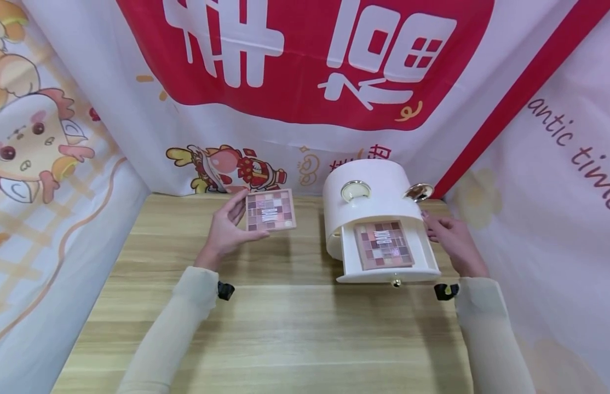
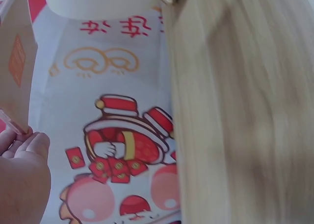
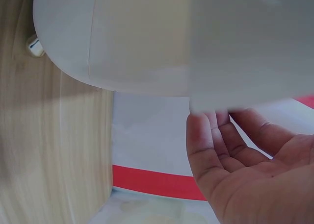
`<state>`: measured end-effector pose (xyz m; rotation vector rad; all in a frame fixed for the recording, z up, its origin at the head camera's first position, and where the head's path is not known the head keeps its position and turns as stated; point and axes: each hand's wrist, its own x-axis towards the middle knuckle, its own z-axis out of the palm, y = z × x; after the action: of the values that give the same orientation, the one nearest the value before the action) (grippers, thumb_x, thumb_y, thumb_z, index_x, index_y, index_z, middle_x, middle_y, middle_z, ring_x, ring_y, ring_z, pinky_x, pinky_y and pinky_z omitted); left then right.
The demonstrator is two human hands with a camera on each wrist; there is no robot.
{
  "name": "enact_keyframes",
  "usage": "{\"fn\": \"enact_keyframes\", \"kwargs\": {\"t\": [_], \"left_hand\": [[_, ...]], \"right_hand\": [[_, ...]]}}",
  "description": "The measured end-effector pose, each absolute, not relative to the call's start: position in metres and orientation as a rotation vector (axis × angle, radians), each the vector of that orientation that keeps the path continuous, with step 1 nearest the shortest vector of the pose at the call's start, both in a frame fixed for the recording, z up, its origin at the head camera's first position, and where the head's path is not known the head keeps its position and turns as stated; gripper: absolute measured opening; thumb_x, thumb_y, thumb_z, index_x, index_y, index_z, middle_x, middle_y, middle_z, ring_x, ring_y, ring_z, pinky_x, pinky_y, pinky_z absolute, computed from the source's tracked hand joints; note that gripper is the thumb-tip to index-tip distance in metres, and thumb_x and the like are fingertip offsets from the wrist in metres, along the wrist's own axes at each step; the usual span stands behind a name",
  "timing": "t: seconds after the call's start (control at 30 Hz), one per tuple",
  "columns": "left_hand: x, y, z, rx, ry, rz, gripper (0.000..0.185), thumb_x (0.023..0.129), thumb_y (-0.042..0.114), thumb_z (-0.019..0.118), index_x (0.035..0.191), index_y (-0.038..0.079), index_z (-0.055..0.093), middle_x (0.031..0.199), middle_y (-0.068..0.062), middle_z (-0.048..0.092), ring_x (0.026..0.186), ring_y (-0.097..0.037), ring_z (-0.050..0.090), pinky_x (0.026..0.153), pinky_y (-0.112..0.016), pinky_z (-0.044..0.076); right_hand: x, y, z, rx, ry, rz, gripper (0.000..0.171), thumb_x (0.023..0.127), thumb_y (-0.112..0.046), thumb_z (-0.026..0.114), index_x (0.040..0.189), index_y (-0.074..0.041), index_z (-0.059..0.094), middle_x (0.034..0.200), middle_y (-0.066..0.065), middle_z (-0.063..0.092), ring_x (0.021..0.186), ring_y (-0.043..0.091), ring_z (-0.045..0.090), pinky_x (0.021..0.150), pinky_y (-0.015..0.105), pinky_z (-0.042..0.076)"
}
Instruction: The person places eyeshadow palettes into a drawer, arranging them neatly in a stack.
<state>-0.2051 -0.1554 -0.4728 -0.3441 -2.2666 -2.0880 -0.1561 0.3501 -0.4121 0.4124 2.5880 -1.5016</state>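
In the head view my left hand [image 1: 226, 227] grips an eyeshadow palette [image 1: 270, 210] by its left side, thumb at the near edge and fingers at the far edge. The left wrist view catches only that palette's back [image 2: 19, 67] above the fingertips. At the right stands a white rounded storage box [image 1: 369, 180] with its drawer [image 1: 348, 251] pulled out. A second eyeshadow palette [image 1: 384, 246] lies in the drawer. My right hand [image 1: 450, 241] touches the box's right side; in the right wrist view its fingers [image 3: 200, 140] meet the white edge.
Two gold-rimmed round ears [image 1: 356, 190] rise from the box top, and a gold knob [image 1: 396, 283] sits on the drawer front. The wood-grain table [image 1: 285, 339] ends at a printed cloth backdrop [image 1: 305, 117]. Cloth also hangs on both sides.
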Motion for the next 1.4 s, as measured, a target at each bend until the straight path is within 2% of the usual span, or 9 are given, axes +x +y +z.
{"fn": "enact_keyframes", "kwargs": {"t": [0.13,0.23,0.47,0.57,0.87,1.13,1.4], "left_hand": [[-0.199,-0.15,-0.468,-0.356,-2.24,-2.111,0.113,0.058,0.009,0.099,0.154,0.016,0.039,0.16,-0.006,0.034,0.144,-0.021,0.035,0.113,-0.023,0.033],[-0.196,-0.145,-0.462,-0.382,-2.219,-2.12,0.114,0.058,0.008,0.099,0.155,0.015,0.038,0.16,-0.012,0.033,0.144,-0.023,0.036,0.113,-0.025,0.033],[-0.187,-0.131,-0.44,-0.501,-2.155,-2.128,0.114,0.057,0.006,0.099,0.154,0.012,0.039,0.158,-0.006,0.037,0.143,-0.022,0.038,0.114,-0.029,0.034],[-0.182,-0.124,-0.432,-0.57,-2.138,-2.119,0.114,0.058,0.004,0.098,0.154,0.012,0.038,0.158,-0.004,0.038,0.144,-0.022,0.037,0.114,-0.028,0.034],[-0.171,-0.096,-0.417,-0.743,-2.037,-2.169,0.111,0.057,-0.008,0.094,0.152,0.003,0.038,0.157,-0.008,0.039,0.142,-0.023,0.039,0.115,-0.032,0.034],[-0.16,-0.065,-0.405,-0.865,-2.002,-2.222,0.111,0.058,-0.009,0.093,0.153,0.0,0.036,0.157,-0.01,0.037,0.142,-0.024,0.04,0.114,-0.034,0.036],[-0.152,-0.033,-0.397,-0.919,-1.964,-2.286,0.109,0.058,-0.009,0.092,0.152,-0.004,0.035,0.156,-0.011,0.038,0.14,-0.024,0.042,0.113,-0.034,0.037]], "right_hand": [[-0.156,0.349,-0.413,0.405,2.591,-1.506,0.085,0.096,-0.062,0.053,0.138,0.011,0.05,0.127,0.022,0.053,0.094,0.014,0.059,0.078,0.018,0.053],[-0.156,0.349,-0.412,0.411,2.583,-1.492,0.086,0.096,-0.063,0.052,0.141,0.01,0.048,0.131,0.023,0.052,0.097,0.016,0.059,0.08,0.019,0.052],[-0.155,0.348,-0.41,0.417,2.574,-1.468,0.086,0.097,-0.064,0.05,0.142,0.009,0.047,0.133,0.024,0.051,0.102,0.022,0.057,0.084,0.025,0.052],[-0.155,0.347,-0.41,0.415,2.578,-1.472,0.085,0.097,-0.064,0.05,0.141,0.008,0.048,0.132,0.023,0.052,0.101,0.02,0.058,0.085,0.026,0.052],[-0.155,0.349,-0.41,0.403,2.585,-1.487,0.085,0.097,-0.063,0.05,0.141,0.009,0.048,0.132,0.024,0.052,0.097,0.016,0.059,0.082,0.021,0.053],[-0.154,0.351,-0.412,0.389,2.606,-1.512,0.083,0.097,-0.061,0.052,0.138,0.011,0.05,0.127,0.022,0.054,0.091,0.011,0.06,0.078,0.019,0.054],[-0.154,0.351,-0.412,0.364,2.601,-1.533,0.079,0.099,-0.056,0.053,0.137,0.013,0.05,0.124,0.022,0.056,0.09,0.01,0.061,0.083,0.024,0.055]]}}
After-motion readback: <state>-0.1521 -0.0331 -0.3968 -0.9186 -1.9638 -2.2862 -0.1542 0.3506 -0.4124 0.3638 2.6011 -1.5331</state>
